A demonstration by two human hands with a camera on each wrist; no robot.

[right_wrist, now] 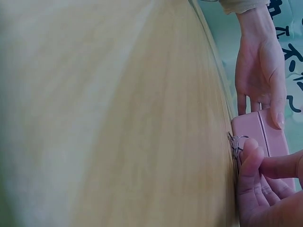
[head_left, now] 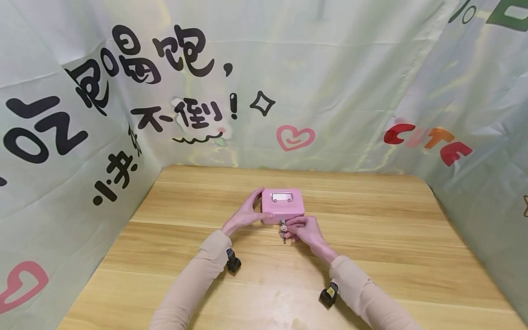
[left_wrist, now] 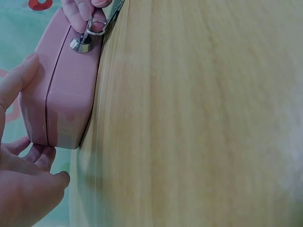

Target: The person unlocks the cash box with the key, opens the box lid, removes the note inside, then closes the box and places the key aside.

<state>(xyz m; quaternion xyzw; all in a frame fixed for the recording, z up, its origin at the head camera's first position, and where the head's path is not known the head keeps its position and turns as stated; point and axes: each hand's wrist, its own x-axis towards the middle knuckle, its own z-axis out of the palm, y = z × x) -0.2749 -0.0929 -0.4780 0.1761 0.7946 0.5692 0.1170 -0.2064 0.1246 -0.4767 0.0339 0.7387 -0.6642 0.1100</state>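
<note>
Pink box [head_left: 283, 206] sits lid down at table [head_left: 371, 247] centre, roughly 12 o'clock from the person, silver handle plate [head_left: 282, 197] on top. Contents not visible in any view.

Left hand [head_left: 246, 214] at the box's 9 o'clock: fingers straight against the left end, thumb along the front edge, bracing rather than wrapping.

Right hand [head_left: 305, 230] at the box's 6 o'clock, fingers curled, pinching a key [head_left: 283, 225] at the front face lock. A second key or ring hangs below it toward the table.

Left wrist view adds what head view lacks: the lock [left_wrist: 81, 44] is a round silver barrel in the box [left_wrist: 61, 90] front, key ring [left_wrist: 97, 26] looped through the pinching fingers [left_wrist: 78, 12], lid seam running closed along the side. Left hand [left_wrist: 23, 189] shows at 7 o'clock of the frame, fingertips touching the box end.

Right wrist view: right hand [right_wrist: 265, 184] at 4 o'clock, thumb and forefinger closed on the ring [right_wrist: 236, 140] at the box [right_wrist: 265, 137] edge; left hand [right_wrist: 260, 71] at 1 o'clock with flat fingers on the far end. Blurred here, so whether the key is fully seated in the lock I can't tell.

Banner backdrop [head_left: 123, 91] wraps the table on three sides
</note>
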